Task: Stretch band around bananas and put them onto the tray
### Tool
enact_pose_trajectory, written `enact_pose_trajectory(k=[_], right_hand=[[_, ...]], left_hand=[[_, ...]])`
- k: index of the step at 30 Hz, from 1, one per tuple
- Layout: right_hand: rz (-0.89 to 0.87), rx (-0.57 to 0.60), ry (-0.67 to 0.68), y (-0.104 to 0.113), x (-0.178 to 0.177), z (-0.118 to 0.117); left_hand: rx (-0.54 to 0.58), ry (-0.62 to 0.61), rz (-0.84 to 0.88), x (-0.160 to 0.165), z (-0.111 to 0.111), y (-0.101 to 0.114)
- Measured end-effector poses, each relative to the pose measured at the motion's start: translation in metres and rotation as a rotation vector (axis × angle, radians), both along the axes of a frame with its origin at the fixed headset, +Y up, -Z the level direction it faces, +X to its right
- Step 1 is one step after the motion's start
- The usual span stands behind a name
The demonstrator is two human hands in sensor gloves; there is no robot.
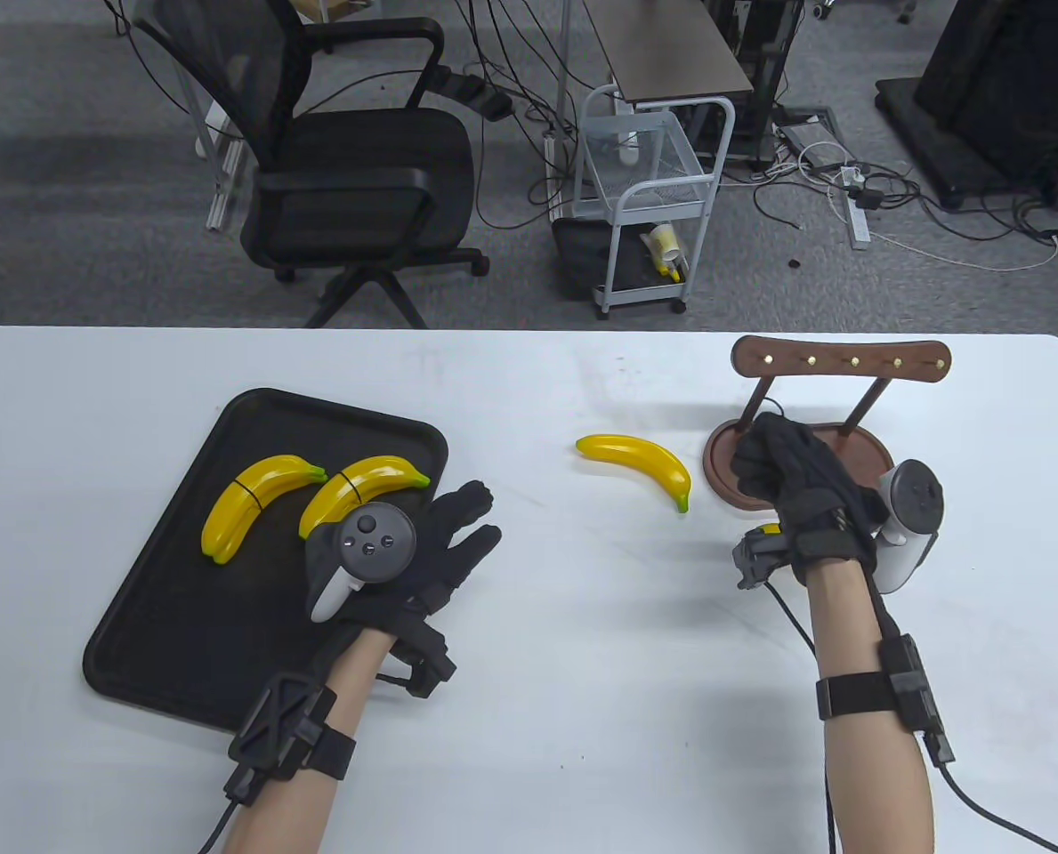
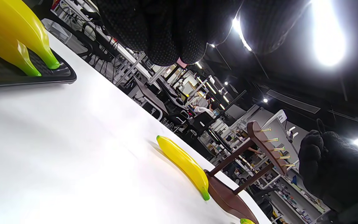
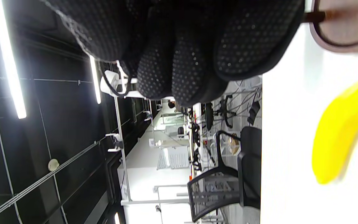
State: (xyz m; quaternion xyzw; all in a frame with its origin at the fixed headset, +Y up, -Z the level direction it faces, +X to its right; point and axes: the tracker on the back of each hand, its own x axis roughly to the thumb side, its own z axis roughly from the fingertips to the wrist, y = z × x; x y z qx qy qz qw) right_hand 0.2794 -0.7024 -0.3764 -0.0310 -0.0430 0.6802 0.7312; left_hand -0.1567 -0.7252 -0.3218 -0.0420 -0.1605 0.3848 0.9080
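Room: I look down on a white table in a lab, with an office chair and a wire cart on the grey carpet behind it.
Left hand: my left hand lies over the tray's right edge, fingers straight and spread, holding nothing.
Right hand: my right hand is curled into a fist at the wooden stand; I cannot tell whether it grips a band or nothing.
Tray: the black tray carries two banded bunches, each crossed by a thin dark band.
Loose fruit: a single banana lies on the table between tray and stand, unbanded.
Progress: I judge two bundles done; the loose banana is left to band and move.
Hidden: another yellow tip shows at the left wrist view's bottom edge, cut off. No spare band is visible on the pegs.
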Motion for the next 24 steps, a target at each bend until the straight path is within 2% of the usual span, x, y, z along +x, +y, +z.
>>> enact_pose_trajectory(k=[6,16,24], right_hand=[[-0.038,-0.014,0.089,-0.011,-0.029,0.008],[0.06,-0.035,0.263,-0.022,-0.077,0.016],[0.139,-0.015,0.375,-0.021,-0.109,0.023]], left_hand=[[0.002,0.007,0.004,-0.001,0.0,0.0],[0.004,-0.002,0.009,0.001,0.001,0.001],[-0.005,-0.021,0.045,0.002,0.0,0.001]])
